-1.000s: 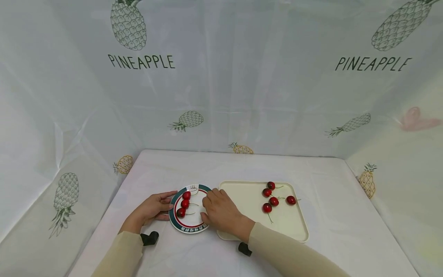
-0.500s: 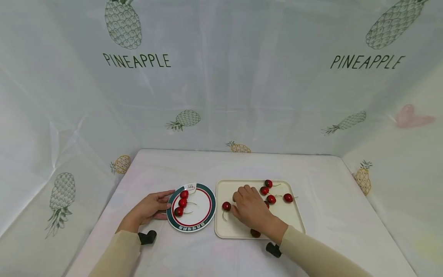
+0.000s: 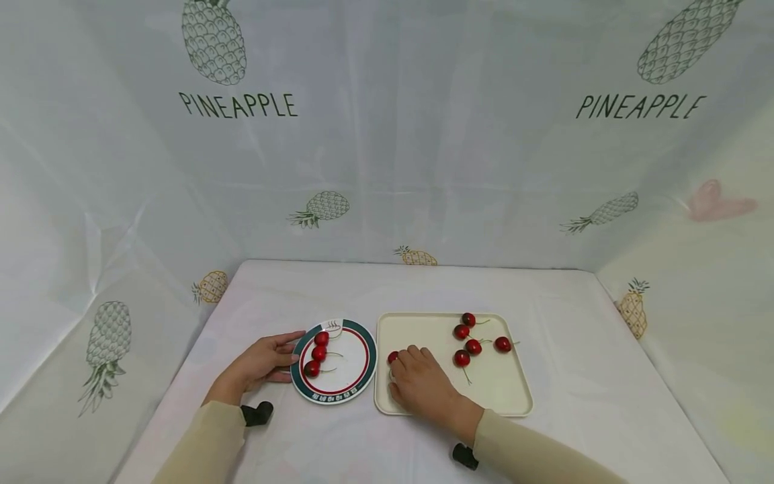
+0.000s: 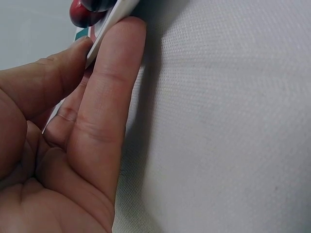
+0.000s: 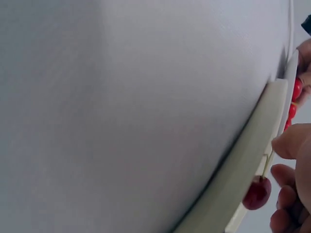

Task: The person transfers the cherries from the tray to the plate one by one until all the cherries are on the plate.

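Observation:
My left hand (image 3: 260,361) pinches the left rim of a white plate (image 3: 353,359) with a green border. In the left wrist view, the thumb (image 4: 63,65) lies above the rim and a finger below. Three red cherries (image 3: 318,353) with stems form a row on the plate's left side. My right hand (image 3: 420,383) is over the left part of a cream tray (image 3: 502,393), fingers bent beside a partly hidden cherry (image 3: 393,357). In the right wrist view, its thumb and fingers stand apart, near a dark red cherry (image 5: 257,192) and its stem by the tray rim.
Several more cherries (image 3: 462,358) lie in the right half of the tray, which stands right beside the plate. A white cloth (image 3: 338,444) covers the table. Black wrist devices (image 3: 258,413) sit at both wrists.
My right hand has gone from the plate to the tray, then left towards the cherry there. A cherry earlier seen by the tray's front edge is hidden in the head view. The left hand keeps its place.

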A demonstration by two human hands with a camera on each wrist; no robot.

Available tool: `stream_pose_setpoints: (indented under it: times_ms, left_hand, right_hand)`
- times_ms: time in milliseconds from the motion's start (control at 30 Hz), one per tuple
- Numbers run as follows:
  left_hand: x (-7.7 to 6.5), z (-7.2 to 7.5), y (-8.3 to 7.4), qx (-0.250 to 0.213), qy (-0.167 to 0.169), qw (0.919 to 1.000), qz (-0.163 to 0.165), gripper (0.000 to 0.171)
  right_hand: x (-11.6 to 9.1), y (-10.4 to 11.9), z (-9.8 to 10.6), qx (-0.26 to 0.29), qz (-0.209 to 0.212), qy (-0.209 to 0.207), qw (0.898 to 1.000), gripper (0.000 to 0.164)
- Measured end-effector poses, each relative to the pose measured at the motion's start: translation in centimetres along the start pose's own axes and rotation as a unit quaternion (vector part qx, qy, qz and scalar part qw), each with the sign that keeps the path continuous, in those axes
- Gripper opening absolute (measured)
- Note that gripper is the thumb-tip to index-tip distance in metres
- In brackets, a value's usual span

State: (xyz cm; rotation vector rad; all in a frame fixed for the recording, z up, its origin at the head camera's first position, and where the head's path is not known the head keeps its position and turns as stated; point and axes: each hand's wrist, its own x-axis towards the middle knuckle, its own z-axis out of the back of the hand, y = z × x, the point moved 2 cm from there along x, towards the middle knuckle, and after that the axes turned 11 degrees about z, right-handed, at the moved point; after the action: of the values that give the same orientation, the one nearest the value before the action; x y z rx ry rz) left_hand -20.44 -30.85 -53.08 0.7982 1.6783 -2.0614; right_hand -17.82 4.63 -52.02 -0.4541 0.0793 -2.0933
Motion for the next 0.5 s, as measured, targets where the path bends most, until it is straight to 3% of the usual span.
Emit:
stream_pose_setpoints:
  times_ms: [267,500]
  left_hand:
    - [0.1,0.1,0.1,-0.005,0.005,1.0000,-0.003,0.063]
    - [0.0,0.1,0.0,-0.010,0.008,0.9999,-0.001,0.062]
  right_hand:
    - [0.0,0.3,-0.3,-0.015,-0.005,0.020,1.000,0.010]
    - [-0.5,-1.0,0.0,-0.001,-0.015,0.025,1.000,0.007]
